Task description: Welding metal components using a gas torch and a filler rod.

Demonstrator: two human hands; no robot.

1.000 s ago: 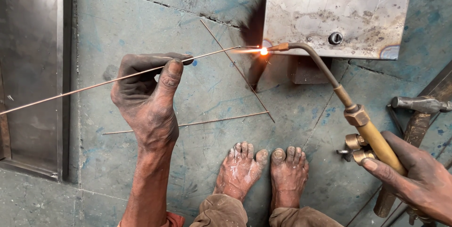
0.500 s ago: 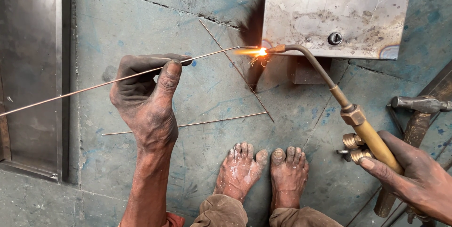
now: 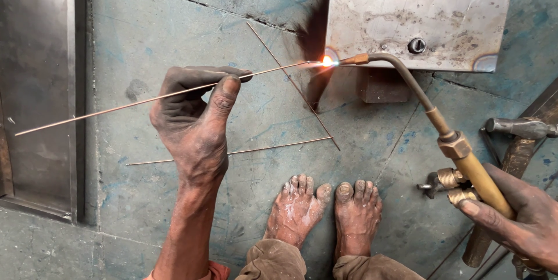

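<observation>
While the left hand (image 3: pixel 195 123) keeps its grip pinched on the thin filler rod (image 3: pixel 145 99), the rod's tip stays in the flame (image 3: pixel 327 60) at the metal plate's (image 3: pixel 418 13) near-left corner. Right hand (image 3: pixel 523 222), fingers wrapped round the brass torch (image 3: pixel 465 158), has barely shifted; heating continues.

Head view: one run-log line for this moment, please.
left hand: pinches filler rod | right hand: grips brass torch | flame: at metal plate edge
</observation>
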